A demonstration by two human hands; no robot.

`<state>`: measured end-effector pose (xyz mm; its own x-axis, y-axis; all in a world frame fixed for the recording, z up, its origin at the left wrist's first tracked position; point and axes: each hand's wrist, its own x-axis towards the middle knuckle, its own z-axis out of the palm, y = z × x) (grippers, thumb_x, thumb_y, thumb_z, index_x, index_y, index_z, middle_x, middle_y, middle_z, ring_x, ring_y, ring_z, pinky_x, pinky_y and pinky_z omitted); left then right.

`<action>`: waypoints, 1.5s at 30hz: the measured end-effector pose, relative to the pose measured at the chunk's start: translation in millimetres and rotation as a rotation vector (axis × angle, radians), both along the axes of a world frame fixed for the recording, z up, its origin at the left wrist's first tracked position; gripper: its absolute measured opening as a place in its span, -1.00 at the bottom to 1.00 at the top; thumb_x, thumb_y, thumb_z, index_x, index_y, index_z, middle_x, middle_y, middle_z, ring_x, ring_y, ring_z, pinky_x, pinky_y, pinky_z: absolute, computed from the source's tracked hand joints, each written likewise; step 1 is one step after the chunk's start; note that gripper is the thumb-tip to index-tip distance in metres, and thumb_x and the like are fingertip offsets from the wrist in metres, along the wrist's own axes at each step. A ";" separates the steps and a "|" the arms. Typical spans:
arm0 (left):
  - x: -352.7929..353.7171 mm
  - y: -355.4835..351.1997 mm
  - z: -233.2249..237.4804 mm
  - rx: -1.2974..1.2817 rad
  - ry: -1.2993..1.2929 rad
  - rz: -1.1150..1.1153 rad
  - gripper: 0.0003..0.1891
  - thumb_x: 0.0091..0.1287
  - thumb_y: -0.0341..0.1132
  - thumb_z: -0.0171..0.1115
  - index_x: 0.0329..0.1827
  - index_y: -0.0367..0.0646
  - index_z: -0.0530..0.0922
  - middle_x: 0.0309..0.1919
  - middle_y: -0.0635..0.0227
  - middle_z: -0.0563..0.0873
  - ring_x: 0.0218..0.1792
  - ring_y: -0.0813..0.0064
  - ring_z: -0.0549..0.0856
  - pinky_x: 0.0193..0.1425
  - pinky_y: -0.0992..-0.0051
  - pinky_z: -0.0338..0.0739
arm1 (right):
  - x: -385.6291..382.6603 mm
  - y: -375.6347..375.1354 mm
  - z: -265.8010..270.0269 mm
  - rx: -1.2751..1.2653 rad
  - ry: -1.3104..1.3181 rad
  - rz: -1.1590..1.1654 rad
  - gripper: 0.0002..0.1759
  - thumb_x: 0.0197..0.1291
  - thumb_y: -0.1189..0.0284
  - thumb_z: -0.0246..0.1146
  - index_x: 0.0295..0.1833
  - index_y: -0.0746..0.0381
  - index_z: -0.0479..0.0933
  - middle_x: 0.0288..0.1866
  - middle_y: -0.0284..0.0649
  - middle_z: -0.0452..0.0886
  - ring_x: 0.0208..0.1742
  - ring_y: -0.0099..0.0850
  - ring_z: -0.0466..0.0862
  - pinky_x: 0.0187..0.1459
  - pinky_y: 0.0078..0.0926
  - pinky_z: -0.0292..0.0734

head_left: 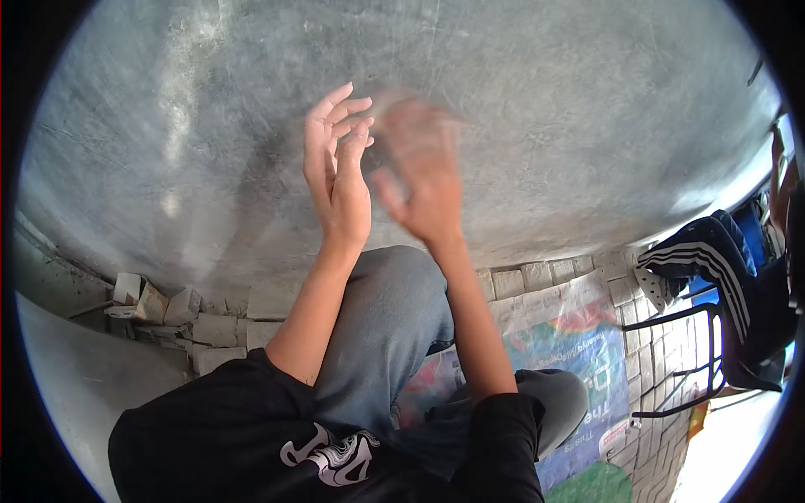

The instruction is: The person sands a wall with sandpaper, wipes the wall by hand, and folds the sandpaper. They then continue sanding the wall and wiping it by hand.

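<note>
My left hand point(340, 172) is raised in front of the grey wall, palm turned to the right. Its fingers are bent a little and apart, with nothing in them. Close on its right is my right hand point(426, 172), smeared by motion. The thumb of that hand stands out from the palm and its blurred fingers look stretched upward; I see no object in it. A narrow gap lies between the two hands. Below them is my raised knee in grey jeans point(390, 293).
A smooth grey wall point(570, 126) curves across the front. Broken bricks and blocks point(180, 306) lie at its foot on the left. A printed banner point(579, 360) covers part of the brick floor point(654, 352). At right, a person in striped trousers point(713, 251) sits by a black metal chair frame point(717, 335).
</note>
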<state>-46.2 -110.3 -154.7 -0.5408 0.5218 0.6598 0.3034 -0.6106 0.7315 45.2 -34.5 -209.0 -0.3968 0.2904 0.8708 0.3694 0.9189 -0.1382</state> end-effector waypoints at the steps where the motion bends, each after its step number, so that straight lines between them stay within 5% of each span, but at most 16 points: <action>1: 1.7 -0.3 -0.6 0.013 -0.003 -0.012 -0.54 0.27 -0.23 -0.03 0.21 -0.24 0.32 0.00 0.16 0.53 -0.03 0.39 0.54 0.02 0.39 0.47 | -5.4 -6.9 -3.0 -0.028 -0.220 0.116 -0.42 0.12 0.29 0.17 0.28 0.21 0.33 0.34 -0.09 0.31 0.43 -0.05 0.14 0.41 -0.10 -0.07; 7: -3.7 -2.6 -2.1 0.059 -0.008 -0.015 -0.55 0.29 -0.26 -0.02 0.22 -0.22 0.29 -0.02 0.14 0.52 -0.07 0.37 0.52 0.00 0.38 0.46 | 39.3 49.7 -6.9 0.067 0.349 -0.295 -0.42 0.17 0.26 0.11 0.31 0.21 0.29 0.36 -0.07 0.27 0.44 -0.01 0.10 0.41 -0.03 -0.10; 9: -2.5 -1.7 -2.0 0.063 -0.003 -0.026 -0.56 0.29 -0.26 -0.02 0.22 -0.22 0.29 -0.02 0.14 0.52 -0.07 0.37 0.52 0.00 0.39 0.45 | 31.0 45.7 -4.0 -0.218 0.783 -0.466 -0.41 0.18 0.23 0.11 0.31 0.22 0.29 0.38 -0.05 0.24 0.45 -0.02 0.07 0.41 -0.02 -0.12; 13: 4.0 0.3 -2.0 0.001 -0.044 -0.051 -0.51 0.28 -0.24 -0.05 0.27 -0.20 0.23 0.03 0.14 0.49 0.01 0.38 0.50 0.07 0.37 0.43 | -1.3 0.0 -15.2 0.017 -0.135 0.051 -0.44 0.15 0.19 0.15 0.26 0.17 0.37 0.38 -0.14 0.26 0.42 -0.06 0.15 0.41 0.01 -0.11; 16: 4.8 -4.3 -0.2 -0.011 -0.060 -0.037 -0.52 0.29 -0.25 -0.07 0.27 -0.20 0.22 0.04 0.13 0.48 0.01 0.37 0.50 0.07 0.35 0.43 | 11.3 15.5 -13.3 0.058 -0.049 -0.067 -0.44 0.12 0.18 0.17 0.24 0.14 0.39 0.36 -0.18 0.29 0.39 -0.07 0.20 0.41 0.00 -0.09; 19: 2.6 -4.0 0.3 0.015 -0.033 -0.032 -0.52 0.29 -0.24 -0.07 0.26 -0.20 0.23 0.04 0.13 0.49 0.01 0.37 0.50 0.07 0.35 0.43 | 46.7 54.1 -16.3 -0.123 0.627 -0.256 -0.47 0.30 0.28 -0.02 0.35 0.20 0.22 0.43 -0.16 0.16 0.46 -0.17 0.07 0.43 -0.11 -0.10; 21: 3.3 -3.0 -0.7 0.003 -0.037 -0.039 -0.52 0.28 -0.22 -0.05 0.25 -0.20 0.24 0.03 0.13 0.49 0.01 0.38 0.51 0.07 0.36 0.43 | 70.9 68.4 -23.2 -0.432 1.199 -0.118 -0.47 0.38 0.31 -0.18 0.42 0.22 0.06 0.47 -0.12 0.04 0.49 -0.19 -0.03 0.43 -0.19 -0.12; 29: 12.2 -1.0 -1.4 -0.034 -0.055 -0.085 -0.53 0.28 -0.24 -0.05 0.24 -0.21 0.25 0.01 0.14 0.50 0.00 0.38 0.51 0.06 0.36 0.43 | 11.7 19.9 -52.4 -0.335 0.761 -0.202 -0.31 0.31 0.15 -0.09 0.45 0.23 -0.05 0.48 -0.07 -0.03 0.49 -0.15 -0.05 0.43 -0.16 -0.19; 31: 13.3 1.9 -4.2 0.031 -0.072 -0.111 -0.57 0.30 -0.24 -0.02 0.20 -0.22 0.30 -0.05 0.15 0.53 -0.07 0.37 0.54 -0.05 0.40 0.45 | 15.3 2.9 -52.7 -0.062 -0.211 -0.212 -0.28 0.29 0.16 -0.04 0.44 0.28 -0.04 0.49 0.03 -0.09 0.51 -0.13 -0.11 0.43 -0.13 -0.25; 32: 13.0 0.0 -4.4 0.028 -0.069 -0.111 -0.57 0.30 -0.24 -0.02 0.20 -0.22 0.30 -0.05 0.15 0.53 -0.07 0.37 0.54 -0.05 0.40 0.45 | 17.8 3.7 -68.6 -0.064 -0.209 -0.212 -0.28 0.29 0.16 -0.04 0.44 0.28 -0.04 0.49 0.03 -0.09 0.51 -0.13 -0.11 0.43 -0.13 -0.25; 34: 10.9 -1.8 -1.7 0.032 -0.045 -0.097 -0.58 0.29 -0.24 -0.01 0.18 -0.23 0.31 -0.06 0.16 0.53 -0.08 0.38 0.54 -0.05 0.40 0.45 | 20.5 20.1 -111.9 -0.234 0.268 -0.362 -0.25 0.30 0.11 -0.04 0.44 0.32 -0.06 0.48 0.11 -0.12 0.51 -0.11 -0.15 0.43 -0.11 -0.28; 40: 5.4 -4.0 0.0 -0.051 -0.059 -0.086 -0.54 0.27 -0.24 -0.05 0.22 -0.22 0.28 -0.01 0.15 0.51 -0.01 0.36 0.52 0.05 0.35 0.44 | 1.2 34.1 -95.6 -0.659 1.108 -0.435 -0.20 0.27 0.05 -0.01 0.45 0.29 -0.08 0.47 0.12 -0.08 0.50 -0.05 -0.16 0.42 -0.09 -0.28; 41: 6.4 -3.6 0.4 -0.050 -0.062 -0.090 -0.54 0.27 -0.24 -0.05 0.22 -0.22 0.28 -0.01 0.15 0.51 -0.01 0.36 0.52 0.05 0.35 0.44 | 3.7 27.4 -85.4 -0.655 1.107 -0.438 -0.20 0.27 0.05 -0.01 0.45 0.29 -0.08 0.47 0.12 -0.08 0.50 -0.05 -0.16 0.42 -0.09 -0.28; 43: 8.1 -3.7 0.1 -0.044 -0.071 -0.110 -0.55 0.28 -0.24 -0.05 0.20 -0.23 0.30 -0.02 0.15 0.52 -0.02 0.37 0.52 0.05 0.36 0.44 | 6.5 9.1 -64.7 -0.257 0.471 -0.283 -0.25 0.26 0.09 0.03 0.43 0.26 0.01 0.46 0.08 -0.01 0.49 -0.05 -0.08 0.42 -0.07 -0.22; 44: 8.5 -3.9 -0.4 -0.047 -0.074 -0.103 -0.55 0.28 -0.24 -0.05 0.20 -0.23 0.30 -0.02 0.15 0.52 -0.02 0.37 0.52 0.05 0.36 0.44 | 9.6 8.4 -59.7 -0.261 0.468 -0.277 -0.25 0.26 0.09 0.03 0.43 0.26 0.01 0.46 0.08 -0.01 0.49 -0.05 -0.08 0.42 -0.07 -0.22; 45: 9.0 -3.8 -0.8 -0.040 -0.057 -0.127 -0.56 0.28 -0.24 -0.05 0.19 -0.24 0.32 -0.03 0.15 0.52 -0.02 0.38 0.52 0.05 0.37 0.44 | 18.2 11.7 -56.6 -0.116 0.141 -0.267 -0.28 0.25 0.11 0.04 0.41 0.27 0.07 0.44 0.06 0.04 0.48 -0.04 -0.04 0.41 -0.06 -0.19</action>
<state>-37.2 -114.0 -155.5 -0.5049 0.6138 0.6069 0.1824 -0.6113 0.7701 63.4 -22.9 -265.6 -0.1711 0.4687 0.8666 0.5654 0.7671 -0.3033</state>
